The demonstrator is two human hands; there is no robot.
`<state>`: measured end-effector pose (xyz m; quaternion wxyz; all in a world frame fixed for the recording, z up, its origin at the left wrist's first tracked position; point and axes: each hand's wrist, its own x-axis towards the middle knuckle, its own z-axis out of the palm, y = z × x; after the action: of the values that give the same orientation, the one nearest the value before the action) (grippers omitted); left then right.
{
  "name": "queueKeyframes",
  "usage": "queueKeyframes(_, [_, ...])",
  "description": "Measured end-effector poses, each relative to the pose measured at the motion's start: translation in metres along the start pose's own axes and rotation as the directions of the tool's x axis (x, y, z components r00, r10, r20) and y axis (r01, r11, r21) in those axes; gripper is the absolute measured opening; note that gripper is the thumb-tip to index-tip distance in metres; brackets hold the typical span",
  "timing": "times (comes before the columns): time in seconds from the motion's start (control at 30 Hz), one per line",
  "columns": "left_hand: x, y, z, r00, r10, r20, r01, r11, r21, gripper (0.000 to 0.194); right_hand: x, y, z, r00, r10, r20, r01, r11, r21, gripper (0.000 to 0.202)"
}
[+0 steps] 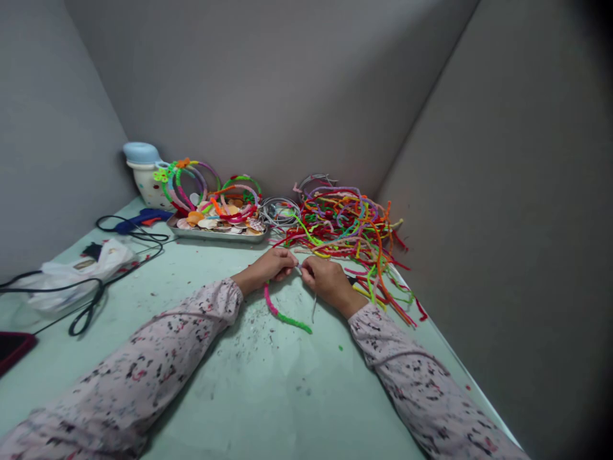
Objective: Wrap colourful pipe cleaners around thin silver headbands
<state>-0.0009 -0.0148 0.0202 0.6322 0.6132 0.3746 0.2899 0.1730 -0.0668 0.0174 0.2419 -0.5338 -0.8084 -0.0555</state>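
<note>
My left hand (275,263) is closed in a pinch on a curved wire wrapped in fuzzy pipe cleaner. Its pink and green length (286,317) hangs below the fingers and bends right over the table. Close beside it, my right hand (326,280) is closed too, with a short pale lilac bit (299,268) showing between the fingertips of both hands; it looks like pipe cleaner. From under the right hand hangs a thin bare grey wire (314,309). The fingers hide how the pieces join.
A tangled pile of coloured pipe cleaners (345,220) lies behind my right hand, beside coiled grey wire (280,211). A metal tray (220,237) holds shell-like discs and wrapped hoops. On the left are a cup (148,182), black cable (98,297), plastic bag (62,281) and phone (14,351).
</note>
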Motion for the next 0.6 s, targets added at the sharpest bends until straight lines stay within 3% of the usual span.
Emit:
queueKeyframes(0.1, [0.000, 0.001, 0.000, 1.000, 0.002, -0.007, -0.003, 1.000, -0.016, 0.011, -0.001, 0.000, 0.000, 1.000, 0.002, -0.015, -0.001, 0.998, 0.068, 0.010])
queueKeyframes(0.17, [0.000, 0.002, 0.000, 1.000, -0.011, -0.009, 0.011, 0.999, -0.041, 0.011, -0.001, 0.003, 0.000, 0.999, 0.048, -0.018, -0.043, 0.972, 0.231, 0.013])
queueKeyframes(0.27, [0.000, 0.003, -0.001, 0.999, -0.036, -0.021, 0.034, 0.995, -0.092, 0.011, 0.001, 0.012, 0.004, 0.977, 0.211, -0.017, -0.168, 0.825, 0.540, 0.026])
queueKeyframes(0.37, [0.001, 0.003, -0.003, 0.999, -0.033, -0.039, 0.027, 0.989, -0.144, 0.012, 0.004, 0.022, 0.011, 0.939, 0.342, -0.011, -0.233, 0.661, 0.713, 0.026])
queueKeyframes(0.5, [0.002, 0.000, -0.006, 1.000, 0.008, -0.023, -0.012, 0.982, -0.188, 0.015, 0.004, 0.026, 0.019, 0.941, 0.326, 0.087, -0.257, 0.526, 0.811, 0.026])
queueKeyframes(0.6, [0.003, -0.002, -0.007, 1.000, 0.005, -0.011, -0.007, 0.979, -0.202, 0.014, 0.003, 0.023, 0.022, 0.965, 0.244, 0.091, -0.210, 0.525, 0.825, 0.031])
